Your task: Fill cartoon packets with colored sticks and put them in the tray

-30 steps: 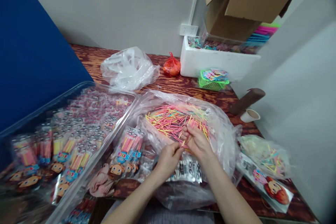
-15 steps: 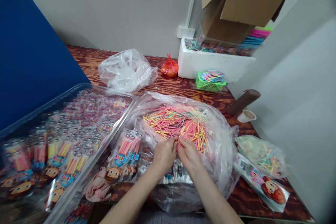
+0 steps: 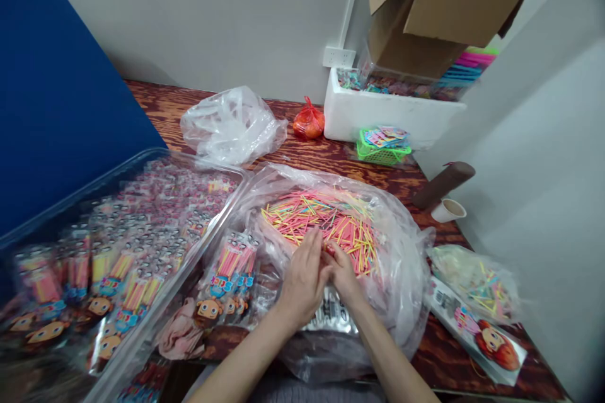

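Observation:
Both hands meet above an open clear plastic bag point(image 3: 401, 277) heaped with thin pink, yellow and blue candy sticks point(image 3: 352, 236). My left hand point(image 3: 302, 280) is held flat, fingers stretched out together, its palm against my right hand's fingers. Curled fingers of my right hand point(image 3: 344, 276) close around a small bunch of sticks, mostly hidden, with only a reddish bit showing. Below the hands lies a silvery printed packet sheet point(image 3: 331, 315). Filled stick packets point(image 3: 231, 271) with cartoon faces lie just left of the bag.
A large clear tub point(image 3: 203, 245) of filled packets stands at left. To the right are a stick bag point(image 3: 477, 277), a long printed packet point(image 3: 477, 330), a paper cup point(image 3: 448, 210) and a brown cylinder point(image 3: 444, 186). Behind sit a green basket point(image 3: 382, 154) and a white foam box point(image 3: 392, 116).
My left hand has gone from pinching with the right at the sticks to lying flat against the right hand's fingers. The whole view has shifted slightly.

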`<state>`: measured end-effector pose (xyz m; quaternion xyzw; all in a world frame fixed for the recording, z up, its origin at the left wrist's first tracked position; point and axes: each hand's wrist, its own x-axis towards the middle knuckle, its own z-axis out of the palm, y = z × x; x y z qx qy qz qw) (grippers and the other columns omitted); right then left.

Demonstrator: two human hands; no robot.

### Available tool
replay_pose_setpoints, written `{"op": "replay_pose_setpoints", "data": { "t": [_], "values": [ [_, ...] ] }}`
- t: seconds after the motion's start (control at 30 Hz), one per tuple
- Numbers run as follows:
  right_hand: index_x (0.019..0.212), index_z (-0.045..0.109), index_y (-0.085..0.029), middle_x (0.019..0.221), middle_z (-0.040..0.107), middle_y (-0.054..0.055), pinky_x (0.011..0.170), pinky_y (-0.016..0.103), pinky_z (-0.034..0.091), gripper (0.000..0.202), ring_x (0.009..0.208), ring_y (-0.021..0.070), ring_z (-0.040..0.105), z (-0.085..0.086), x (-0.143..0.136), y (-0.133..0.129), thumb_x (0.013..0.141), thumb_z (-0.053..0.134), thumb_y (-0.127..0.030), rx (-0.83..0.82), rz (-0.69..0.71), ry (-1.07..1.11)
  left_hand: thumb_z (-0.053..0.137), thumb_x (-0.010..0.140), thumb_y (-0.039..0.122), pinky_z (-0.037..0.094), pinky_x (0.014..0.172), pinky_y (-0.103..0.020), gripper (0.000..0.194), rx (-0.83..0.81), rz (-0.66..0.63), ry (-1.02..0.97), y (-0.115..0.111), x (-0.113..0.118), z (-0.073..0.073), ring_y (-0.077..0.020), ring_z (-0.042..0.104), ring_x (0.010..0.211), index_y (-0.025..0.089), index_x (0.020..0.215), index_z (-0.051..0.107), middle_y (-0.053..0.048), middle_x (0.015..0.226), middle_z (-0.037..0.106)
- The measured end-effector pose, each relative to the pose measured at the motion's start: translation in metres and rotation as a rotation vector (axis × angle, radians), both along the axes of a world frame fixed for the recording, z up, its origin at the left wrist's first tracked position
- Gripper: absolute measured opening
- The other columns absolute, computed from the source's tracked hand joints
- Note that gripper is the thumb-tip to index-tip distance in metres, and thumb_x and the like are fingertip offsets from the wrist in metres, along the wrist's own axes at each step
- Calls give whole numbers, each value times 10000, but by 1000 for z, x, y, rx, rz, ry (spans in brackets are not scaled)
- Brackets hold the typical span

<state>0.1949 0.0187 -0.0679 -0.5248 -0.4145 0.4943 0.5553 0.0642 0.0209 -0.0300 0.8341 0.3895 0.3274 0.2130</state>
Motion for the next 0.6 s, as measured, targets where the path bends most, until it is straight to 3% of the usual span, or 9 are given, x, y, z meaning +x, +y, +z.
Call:
{"op": "replay_pose_setpoints", "data": {
  "t": [0.13, 0.23, 0.3, 0.43, 0.53, 0.6],
  "values": [
    [923, 678, -218, 863, 696, 31, 810, 338, 488, 214, 852, 214, 612, 1, 0, 0, 802, 627, -387, 5, 28, -53, 420, 973, 263, 357, 1119, -507, 533, 1, -131, 45, -2, 0, -2, -251, 364, 1404, 185, 1484, 289, -152, 1509, 408],
    [881, 696, -220, 840, 691, 23, 821, 343, 473, 177, 823, 210, 609, 6, 3, -2, 827, 596, -356, -5, 47, -111, 379, 984, 223, 405, 1086, -458, 475, -32, -37, -40, -8, -11, -3, -231, 424, 1359, 187, 1456, 333, -148, 1462, 464],
    [852, 707, -226, 851, 688, 24, 850, 340, 450, 162, 850, 213, 607, 13, 4, -4, 839, 585, -332, 6, 44, -152, 386, 980, 209, 458, 1016, -437, 376, -61, 19, -29, -14, -19, -4, -234, 526, 1236, 183, 1346, 465, -138, 1315, 581],
    [865, 724, -240, 891, 695, 35, 871, 336, 428, 178, 911, 226, 607, 32, 3, -11, 866, 555, -295, 50, 30, -243, 538, 915, 247, 491, 887, -450, 216, -76, -4, 226, -26, -26, -5, -264, 578, 1011, 179, 1109, 602, -104, 1071, 637],
    [891, 729, -248, 904, 701, 33, 872, 330, 427, 186, 926, 225, 613, 43, 1, -17, 874, 546, -273, 83, 37, -267, 689, 812, 329, 445, 924, -502, 276, -36, -23, 394, -28, -21, -3, -297, 554, 1001, 171, 1028, 623, -97, 1039, 622],
    [903, 732, -248, 919, 704, 33, 872, 324, 426, 197, 931, 221, 615, 48, -1, -20, 884, 536, -260, 108, 50, -276, 700, 796, 288, 411, 961, -515, 214, -10, 4, 464, -29, -14, -1, -297, 557, 985, 162, 956, 635, -93, 985, 627]
  ]
}}
